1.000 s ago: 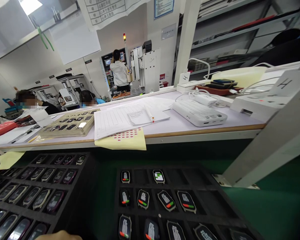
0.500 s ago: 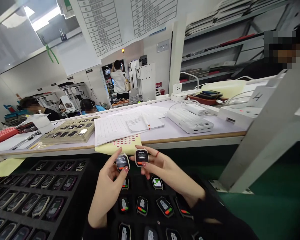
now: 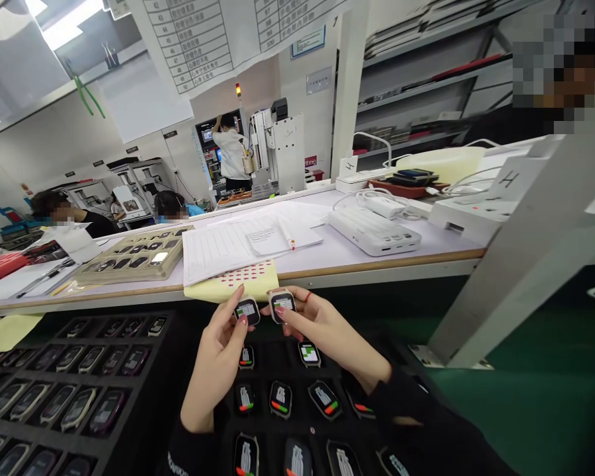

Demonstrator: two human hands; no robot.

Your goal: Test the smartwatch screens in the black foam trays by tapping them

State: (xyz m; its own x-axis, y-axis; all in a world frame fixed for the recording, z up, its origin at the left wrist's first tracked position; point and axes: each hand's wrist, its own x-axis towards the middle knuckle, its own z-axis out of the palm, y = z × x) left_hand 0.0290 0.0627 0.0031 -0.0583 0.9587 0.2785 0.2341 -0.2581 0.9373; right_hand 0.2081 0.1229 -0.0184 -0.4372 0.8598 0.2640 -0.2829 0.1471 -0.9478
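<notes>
My left hand (image 3: 218, 360) pinches a small smartwatch body (image 3: 246, 310) with a lit screen between thumb and fingers. Beside it my right hand (image 3: 322, 330) holds a second smartwatch body (image 3: 282, 303), its screen also lit. Both watches are held side by side above the far edge of a black foam tray (image 3: 416, 403). That tray carries several watch bodies (image 3: 280, 398) with lit screens. Dark sleeves cover both my wrists.
A second black tray (image 3: 123, 423) with several dark watches lies at the left. Behind runs a white bench (image 3: 377, 261) with paper forms (image 3: 228, 244), a beige tray of watches (image 3: 133, 254), a yellow sticker sheet (image 3: 240, 281) and a white charger box (image 3: 374, 231). Other people work farther back.
One second ago no hands held watches; both hands rose with a watch each. Since half a second ago the watches' screens have changed and the hands have shifted slightly up.
</notes>
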